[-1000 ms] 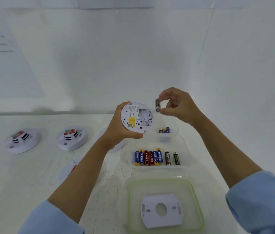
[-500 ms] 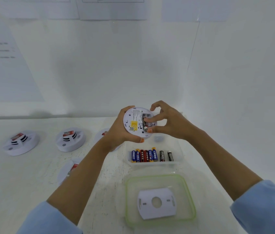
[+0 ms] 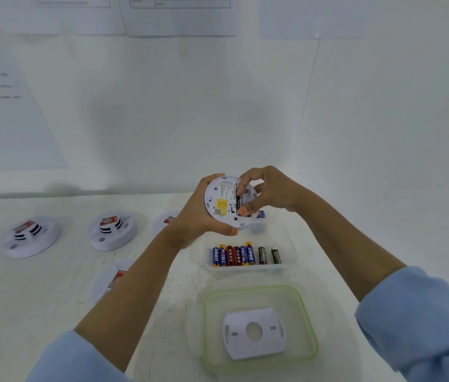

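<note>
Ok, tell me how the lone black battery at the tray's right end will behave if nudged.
The black battery is a smooth cylinder lying on its side, so it would probably roll. It lies apart from the Eveready battery, so little would stop it before the clear tray wall.

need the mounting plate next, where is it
The mounting plate lies flat inside the green-rimmed container, bottom centre of the head view, just nearer the person than the battery tray.
</note>
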Available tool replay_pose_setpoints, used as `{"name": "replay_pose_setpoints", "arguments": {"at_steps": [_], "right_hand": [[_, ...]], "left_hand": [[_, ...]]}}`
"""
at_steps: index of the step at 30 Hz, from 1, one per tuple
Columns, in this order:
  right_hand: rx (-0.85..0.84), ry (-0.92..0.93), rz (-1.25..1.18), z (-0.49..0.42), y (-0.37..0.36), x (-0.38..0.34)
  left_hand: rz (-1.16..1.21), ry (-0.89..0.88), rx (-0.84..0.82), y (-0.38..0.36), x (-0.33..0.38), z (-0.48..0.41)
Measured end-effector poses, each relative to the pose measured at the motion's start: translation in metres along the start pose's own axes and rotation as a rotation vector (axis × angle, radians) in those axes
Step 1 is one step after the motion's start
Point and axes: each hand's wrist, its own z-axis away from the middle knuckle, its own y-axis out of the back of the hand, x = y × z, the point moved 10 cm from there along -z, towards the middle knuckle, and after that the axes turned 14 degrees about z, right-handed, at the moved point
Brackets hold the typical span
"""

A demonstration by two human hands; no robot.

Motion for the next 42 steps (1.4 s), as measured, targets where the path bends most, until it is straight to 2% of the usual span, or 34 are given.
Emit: {"name": "replay_pose_setpoints", "arguments": {"at_steps": [5, 8, 9, 11, 13, 14, 17, 20, 27, 30, 32, 34, 36, 39, 42], "right_hand": [[-0.009, 0.01, -0.021, -0.011, -0.005, 0.003], [0.116, -0.039, -0.158, -0.017, 0.01, 0.017], [0.169, -0.074, -0.12, -0.019, 0.017, 0.026], [0.148, -0.145, 0.227, -0.027, 0.02, 0.046], [-0.056, -0.215, 0.673, -0.037, -0.001, 0.068], [-0.148, -0.237, 0.821, -0.04, -0.011, 0.077], [-0.295, -0.251, 1.062, -0.051, -0.029, 0.093], [-0.34, -0.253, 1.154, -0.058, -0.036, 0.098], [-0.323, -0.17, 0.937, -0.066, -0.05, 0.1], [-0.244, -0.172, 0.705, -0.064, -0.042, 0.093], [-0.084, -0.207, 0.45, -0.058, -0.02, 0.085], [0.149, -0.224, 0.107, -0.046, 0.012, 0.074], [0.331, -0.18, -0.131, -0.031, 0.036, 0.059], [0.396, -0.08, -0.161, -0.013, 0.039, 0.025], [0.384, -0.033, 0.085, -0.002, 0.021, 0.0]], "left_hand": [[0.024, 0.005, 0.034, 0.011, -0.004, -0.005], [0.029, 0.002, 0.066, 0.024, -0.003, -0.008], [0.021, 0.004, 0.075, 0.028, -0.002, -0.009], [0.01, 0.01, 0.088, 0.035, -0.002, -0.01], [-0.007, 0.02, 0.085, 0.038, -0.004, -0.011], [-0.014, 0.026, 0.08, 0.038, -0.005, -0.011], [-0.024, 0.036, 0.06, 0.037, -0.01, -0.012], [-0.035, 0.043, 0.051, 0.037, -0.013, -0.014], [-0.032, 0.038, 0.063, 0.04, -0.015, -0.016], [-0.035, 0.029, 0.071, 0.041, -0.014, -0.015], [-0.031, 0.027, 0.078, 0.042, -0.014, -0.013], [-0.028, 0.02, 0.083, 0.043, -0.012, -0.01], [-0.023, 0.01, 0.083, 0.041, -0.011, -0.006], [-0.009, -0.001, 0.075, 0.035, -0.009, -0.001], [-0.005, -0.02, 0.054, 0.026, -0.005, 0.003]]}}
